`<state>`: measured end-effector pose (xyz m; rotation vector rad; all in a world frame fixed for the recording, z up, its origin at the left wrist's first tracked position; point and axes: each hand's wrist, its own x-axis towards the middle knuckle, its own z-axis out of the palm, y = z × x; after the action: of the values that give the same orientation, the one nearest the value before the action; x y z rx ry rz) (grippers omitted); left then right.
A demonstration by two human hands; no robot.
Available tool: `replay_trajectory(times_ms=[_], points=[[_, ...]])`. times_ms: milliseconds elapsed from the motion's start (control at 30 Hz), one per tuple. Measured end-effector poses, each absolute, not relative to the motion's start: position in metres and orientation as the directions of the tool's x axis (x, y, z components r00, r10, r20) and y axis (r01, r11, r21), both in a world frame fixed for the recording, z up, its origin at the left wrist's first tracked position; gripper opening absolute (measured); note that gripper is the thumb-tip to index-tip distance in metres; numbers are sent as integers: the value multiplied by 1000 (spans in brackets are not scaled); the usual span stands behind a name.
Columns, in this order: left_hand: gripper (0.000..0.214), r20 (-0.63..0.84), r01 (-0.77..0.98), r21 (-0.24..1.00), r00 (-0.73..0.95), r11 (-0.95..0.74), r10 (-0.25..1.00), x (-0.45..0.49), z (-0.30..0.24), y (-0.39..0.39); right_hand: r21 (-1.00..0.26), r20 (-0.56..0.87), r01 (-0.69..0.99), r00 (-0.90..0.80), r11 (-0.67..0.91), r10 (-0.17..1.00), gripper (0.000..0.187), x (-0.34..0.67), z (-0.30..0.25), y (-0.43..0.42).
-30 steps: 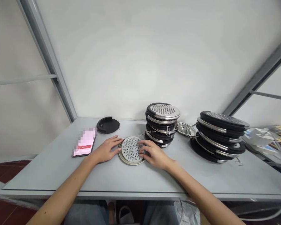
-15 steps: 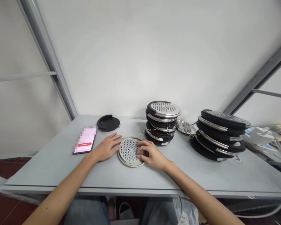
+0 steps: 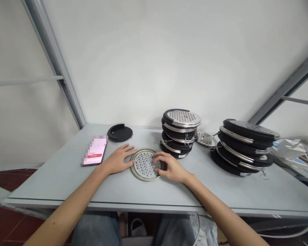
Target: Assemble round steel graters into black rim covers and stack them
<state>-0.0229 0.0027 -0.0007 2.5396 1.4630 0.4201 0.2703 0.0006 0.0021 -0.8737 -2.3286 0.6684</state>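
A round perforated metal disc (image 3: 144, 165) lies flat on the grey table (image 3: 133, 194) in front of me. My left hand (image 3: 118, 159) lies flat on the table with fingers spread, its fingertips touching the disc's left rim. My right hand (image 3: 169, 167) rests on the disc's right side, fingers curled over its perforated face and edge. Neither hand lifts the disc off the table.
A phone (image 3: 94, 154) lies to the left and a black round lid (image 3: 119, 132) behind it. A stack of black-and-metal discs (image 3: 180, 132) stands behind the disc, a loose metal disc (image 3: 205, 138) beside it, a second stack (image 3: 245, 146) at the right. Cables and boxes (image 3: 295, 150) sit at the far right.
Both hands stay on the disc with barely any shift. The view has tilted slightly, so everything sits a little higher and to the right in the picture.
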Motion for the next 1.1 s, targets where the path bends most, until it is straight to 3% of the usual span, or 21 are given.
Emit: replay_trajectory(times_ms=[100,200,333,667,1000,1100], points=[[54,157,809,311,473,-499,867,-24,-2,4,-690,329,386,-587,613,740,65,271,0,3],[55,160,795,335,481,-506,862,-25,-4,4,-705,304,419,-551,572,778,79,270,-1,3],[54,173,781,352,487,-516,856,-26,-5,5,-665,331,434,-558,608,761,72,270,2,1],[56,168,776,363,490,-516,856,-25,-4,4,-511,332,483,-652,711,682,26,267,3,-1],[56,186,776,356,488,-521,853,-25,-5,4,-509,318,505,-642,697,698,39,262,7,0],[57,185,775,363,484,-517,856,-25,-5,5,-541,309,503,-626,674,716,30,261,7,0]])
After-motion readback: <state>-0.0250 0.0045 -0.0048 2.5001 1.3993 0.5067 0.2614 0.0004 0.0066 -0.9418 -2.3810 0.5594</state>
